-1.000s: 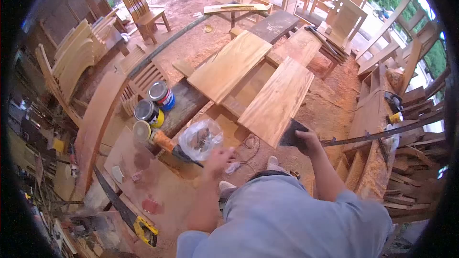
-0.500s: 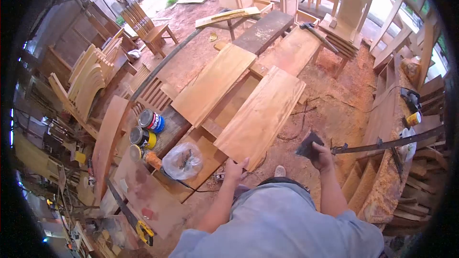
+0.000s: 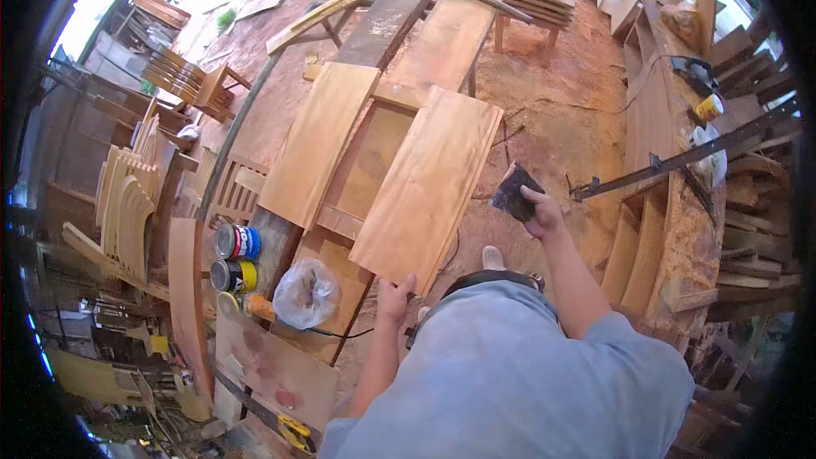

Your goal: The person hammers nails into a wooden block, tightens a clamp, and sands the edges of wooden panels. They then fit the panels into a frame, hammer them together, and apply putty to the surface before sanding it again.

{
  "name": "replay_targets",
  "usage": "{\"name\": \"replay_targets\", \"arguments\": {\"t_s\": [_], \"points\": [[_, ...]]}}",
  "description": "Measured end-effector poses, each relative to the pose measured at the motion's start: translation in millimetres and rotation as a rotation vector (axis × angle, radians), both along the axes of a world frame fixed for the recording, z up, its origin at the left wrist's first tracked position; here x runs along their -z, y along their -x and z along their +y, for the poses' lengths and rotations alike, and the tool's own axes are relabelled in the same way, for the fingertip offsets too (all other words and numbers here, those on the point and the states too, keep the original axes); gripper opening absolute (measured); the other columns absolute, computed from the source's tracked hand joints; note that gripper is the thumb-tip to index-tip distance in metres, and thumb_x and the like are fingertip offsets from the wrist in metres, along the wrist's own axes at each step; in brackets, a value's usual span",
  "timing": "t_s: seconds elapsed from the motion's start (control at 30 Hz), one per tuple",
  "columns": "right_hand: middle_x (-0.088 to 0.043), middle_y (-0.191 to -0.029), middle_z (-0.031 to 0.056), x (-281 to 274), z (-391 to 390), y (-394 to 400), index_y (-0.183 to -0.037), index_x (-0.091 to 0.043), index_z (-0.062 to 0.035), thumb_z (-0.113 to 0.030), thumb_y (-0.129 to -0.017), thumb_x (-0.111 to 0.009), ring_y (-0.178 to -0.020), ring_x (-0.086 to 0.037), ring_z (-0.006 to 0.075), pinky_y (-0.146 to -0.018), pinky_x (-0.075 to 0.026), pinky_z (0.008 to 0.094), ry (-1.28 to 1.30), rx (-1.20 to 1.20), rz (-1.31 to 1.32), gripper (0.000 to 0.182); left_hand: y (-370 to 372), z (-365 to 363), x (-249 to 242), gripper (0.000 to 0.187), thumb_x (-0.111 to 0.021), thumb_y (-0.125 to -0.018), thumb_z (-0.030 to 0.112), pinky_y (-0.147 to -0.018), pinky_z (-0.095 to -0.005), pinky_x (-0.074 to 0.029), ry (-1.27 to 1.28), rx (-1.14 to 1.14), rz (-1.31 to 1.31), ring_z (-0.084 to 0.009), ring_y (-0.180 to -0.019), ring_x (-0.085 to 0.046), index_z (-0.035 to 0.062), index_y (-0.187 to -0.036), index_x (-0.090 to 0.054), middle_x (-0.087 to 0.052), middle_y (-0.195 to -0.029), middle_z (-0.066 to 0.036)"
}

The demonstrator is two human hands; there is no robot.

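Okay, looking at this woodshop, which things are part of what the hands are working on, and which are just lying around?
In hand:
- left hand on the near end of the wooden board
- right hand holding a dark sanding sheet

Lying about:
- second board
- two paint cans
- plastic bag
- chair
- yellow-handled saw

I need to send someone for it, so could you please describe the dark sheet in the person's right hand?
Start at the long wooden board lying across the workbench. Just off its right edge, the right hand holds a small dark sheet above the sawdust floor. It is the only dark grey, floppy piece among pale timber.
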State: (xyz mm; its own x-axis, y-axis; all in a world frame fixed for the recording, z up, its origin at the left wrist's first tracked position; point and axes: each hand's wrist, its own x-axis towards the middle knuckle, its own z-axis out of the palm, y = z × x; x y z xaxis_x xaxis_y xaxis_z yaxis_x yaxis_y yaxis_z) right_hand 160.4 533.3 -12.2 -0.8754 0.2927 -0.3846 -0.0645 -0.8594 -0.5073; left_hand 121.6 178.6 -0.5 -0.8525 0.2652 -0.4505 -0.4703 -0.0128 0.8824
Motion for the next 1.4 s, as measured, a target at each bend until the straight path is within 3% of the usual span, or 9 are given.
{"name": "replay_targets", "arguments": {"t_s": [0.17,0.23,0.3,0.47,0.53,0.73,0.83,0.97,1.4], "points": [[-0.065,-0.110,0.0092,-4.7,-9.8,-2.0,-0.122,-0.055,-0.0004,0.007,-0.079,-0.062,-0.096,-0.064,0.0226,-0.089,-0.052,0.0351,-0.475,0.261,-0.021,0.044,18.7,-17.0,-28.5,0.030,-0.065,-0.090,0.023,-0.072,-0.0301,-0.052,0.330,0.234,0.112,-0.0150,-0.084,-0.063,-0.0008,-0.108,-0.062,-0.066,-0.098,-0.007],[-0.065,-0.109,0.0107,-34.9,-16.0,-9.2,-0.118,-0.060,-0.0013,0.009,-0.076,-0.064,-0.093,-0.063,0.0229,-0.083,-0.052,0.0318,-0.674,0.304,-0.063,0.044,40.4,-38.6,-37.7,0.029,-0.062,-0.092,0.028,-0.061,-0.0281,-0.050,0.445,0.661,-0.241,-0.0140,-0.070,-0.062,-0.0003,-0.097,-0.064,-0.067,-0.084,-0.007],[-0.066,-0.104,0.0122,-63.7,-16.6,-21.0,-0.110,-0.066,-0.0045,0.009,-0.073,-0.065,-0.088,-0.062,0.0260,-0.077,-0.051,0.0331,-1.746,0.285,-0.117,0.039,48.8,-48.2,-44.7,0.027,-0.063,-0.092,0.027,-0.052,-0.0261,-0.046,0.493,0.502,-0.086,-0.0128,-0.058,-0.059,0.0005,-0.088,-0.065,-0.066,-0.073,-0.006],[-0.064,-0.091,0.0108,-80.3,-14.4,-30.8,-0.102,-0.070,-0.0042,0.007,-0.069,-0.070,-0.082,-0.058,0.0289,-0.076,-0.048,0.0358,-1.987,0.470,0.007,0.035,89.1,-52.3,-58.1,0.030,-0.062,-0.092,0.026,-0.048,-0.0243,-0.043,0.445,0.190,0.118,-0.0107,-0.056,-0.056,0.0002,-0.077,-0.065,-0.063,-0.070,-0.006],[-0.066,-0.098,0.0099,-74.0,-9.6,-37.0,-0.122,-0.063,-0.0109,0.012,-0.071,-0.061,-0.086,-0.059,0.0267,-0.080,-0.049,0.0355,-2.013,0.423,0.053,0.056,98.9,-37.4,-54.5,0.030,-0.062,-0.091,0.025,-0.050,-0.0253,-0.044,0.500,0.129,0.208,-0.0116,-0.057,-0.057,-0.0008,-0.076,-0.064,-0.063,-0.070,-0.006],[-0.065,-0.104,0.0055,-31.2,5.0,-27.0,-0.139,-0.043,0.0003,-0.008,-0.076,-0.063,-0.090,-0.061,0.0205,-0.083,-0.050,0.0340,-0.467,0.131,-0.068,0.067,117.2,14.3,-39.9,0.027,-0.064,-0.086,0.022,-0.072,-0.0339,-0.050,0.748,-0.045,0.679,-0.0211,-0.078,-0.064,-0.0046,-0.092,-0.065,-0.066,-0.081,-0.010],[-0.066,-0.099,0.0061,-19.6,12.8,-2.3,-0.129,-0.051,0.0029,-0.022,-0.078,-0.064,-0.084,-0.064,0.0187,-0.076,-0.052,0.0324,-0.167,0.060,-0.164,0.058,140.5,41.0,-32.1,0.028,-0.064,-0.086,0.021,-0.078,-0.0358,-0.050,0.883,0.024,0.933,-0.0251,-0.086,-0.064,-0.0054,-0.097,-0.064,-0.067,-0.089,-0.014],[-0.068,-0.082,0.0035,23.6,21.5,50.2,-0.112,-0.062,0.0001,-0.024,-0.084,-0.061,-0.071,-0.064,0.0149,-0.069,-0.053,0.0277,0.117,-0.283,0.059,0.037,141.6,98.6,-80.5,0.033,-0.065,-0.085,0.023,-0.080,-0.0400,-0.048,0.855,0.172,0.492,-0.0330,-0.090,-0.064,-0.0072,-0.097,-0.063,-0.066,-0.096,-0.020],[-0.069,-0.102,0.0110,-19.3,79.5,41.8,-0.116,-0.061,0.0025,0.007,-0.081,-0.060,-0.092,-0.068,0.0250,-0.085,-0.055,0.0381,-0.197,0.175,-0.014,0.035,146.2,106.3,-49.1,0.042,-0.066,-0.085,0.033,-0.078,-0.0412,-0.047,0.834,0.100,0.210,-0.0342,-0.085,-0.062,-0.0092,-0.086,-0.060,-0.062,-0.087,-0.023]]}}
